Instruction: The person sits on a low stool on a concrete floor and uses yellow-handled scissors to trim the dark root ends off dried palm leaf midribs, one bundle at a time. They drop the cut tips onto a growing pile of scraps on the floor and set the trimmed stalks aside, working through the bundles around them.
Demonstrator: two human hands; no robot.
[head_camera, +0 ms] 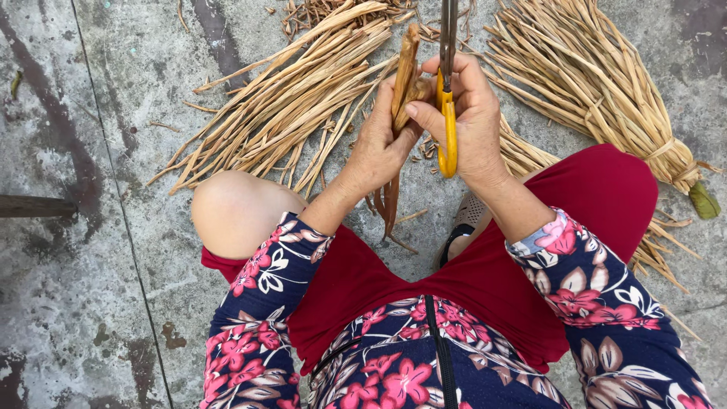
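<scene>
My left hand (379, 144) grips a brown dried leaf stalk (407, 64) that stands upright between my knees, its frayed lower end (389, 204) hanging below the fist. My right hand (473, 121) holds scissors with yellow handles (448, 129), the dark blades (447, 34) pointing away from me and lying shut beside the stalk's top. The right thumb presses against the stalk, so both hands touch it.
A loose pile of pale dried stalks (288, 106) lies on the concrete floor (91, 227) ahead to the left. A tied bundle of the same stalks (598, 76) lies to the right, with a green tip (704, 201). A dark bar (34, 206) sits at the left edge.
</scene>
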